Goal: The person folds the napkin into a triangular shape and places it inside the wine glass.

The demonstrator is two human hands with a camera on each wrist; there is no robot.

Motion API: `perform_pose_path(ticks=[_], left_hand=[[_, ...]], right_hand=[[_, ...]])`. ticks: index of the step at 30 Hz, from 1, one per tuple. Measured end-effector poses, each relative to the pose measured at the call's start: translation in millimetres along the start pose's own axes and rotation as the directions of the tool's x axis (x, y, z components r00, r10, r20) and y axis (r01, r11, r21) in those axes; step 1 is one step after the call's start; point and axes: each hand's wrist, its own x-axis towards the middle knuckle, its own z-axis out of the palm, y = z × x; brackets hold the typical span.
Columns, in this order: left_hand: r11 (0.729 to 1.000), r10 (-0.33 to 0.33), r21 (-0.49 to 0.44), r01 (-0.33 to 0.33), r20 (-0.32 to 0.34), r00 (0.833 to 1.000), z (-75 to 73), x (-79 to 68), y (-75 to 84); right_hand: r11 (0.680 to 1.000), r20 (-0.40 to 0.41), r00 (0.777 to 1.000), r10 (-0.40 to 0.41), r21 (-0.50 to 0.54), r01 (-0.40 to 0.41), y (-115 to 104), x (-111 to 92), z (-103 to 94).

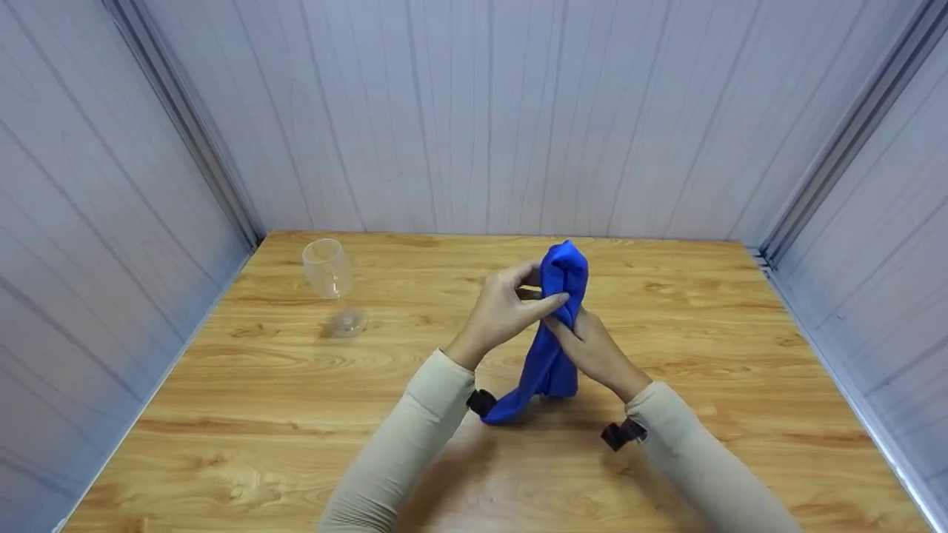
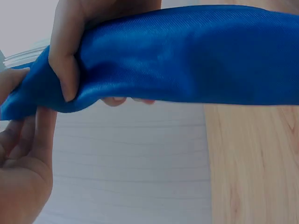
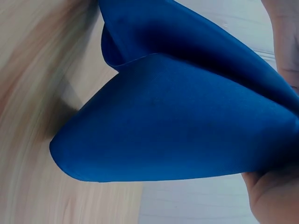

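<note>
A folded length of smooth blue cloth (image 1: 552, 363) is held upright over the table by both hands. My left hand (image 1: 500, 311) pinches it near the top, thumb across the front. Just below, my right hand (image 1: 595, 352) grips the gathered cloth from the right side. Above the hands the top is bunched into a folded tip. Below them the cloth (image 3: 163, 126) flares into loose folds, with one tail hanging toward the left wrist. In the left wrist view the cloth (image 2: 187, 56) stretches out flat and wide from the fingers.
An upright, clear wine glass (image 1: 326, 274) stands on the left of the wooden table (image 1: 244, 414). Pale panelled walls (image 1: 474, 133) close in the table at the back and both sides. A small dark device sits at each sleeve cuff.
</note>
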Motion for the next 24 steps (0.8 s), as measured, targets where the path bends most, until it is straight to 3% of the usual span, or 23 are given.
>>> perform_pose_path(ticks=[5, 11, 15, 22, 24], left_hand=[[0.999, 0.029, 0.022, -0.03, 0.049, 0.998, -5.3, -6.9, 2.5], [0.996, 0.068, 0.054, -0.07, 0.045, 0.997, -19.8, -17.7, 22.0], [0.996, 0.039, 0.084, -0.041, 0.028, 0.999, -31.9, -25.0, 17.5], [0.993, -0.052, 0.109, 0.051, 0.01, 0.999, -57.5, -32.8, -42.4], [0.991, -0.084, 0.101, 0.085, -0.021, 0.996, -64.8, -36.1, -50.1]], right_hand=[[0.999, -0.014, 0.999, 0.049, -0.014, -0.049, 25.4, 3.1, -4.5], [0.996, -0.056, 0.995, 0.084, -0.026, -0.086, 27.3, 2.6, -13.7], [0.994, -0.063, 0.993, 0.101, -0.023, -0.102, 25.3, 1.8, -19.5], [0.991, -0.077, 0.989, 0.123, -0.041, -0.126, 24.9, -0.2, -36.4], [0.991, -0.09, 0.989, 0.119, -0.049, -0.124, 25.0, -1.5, -42.2]])
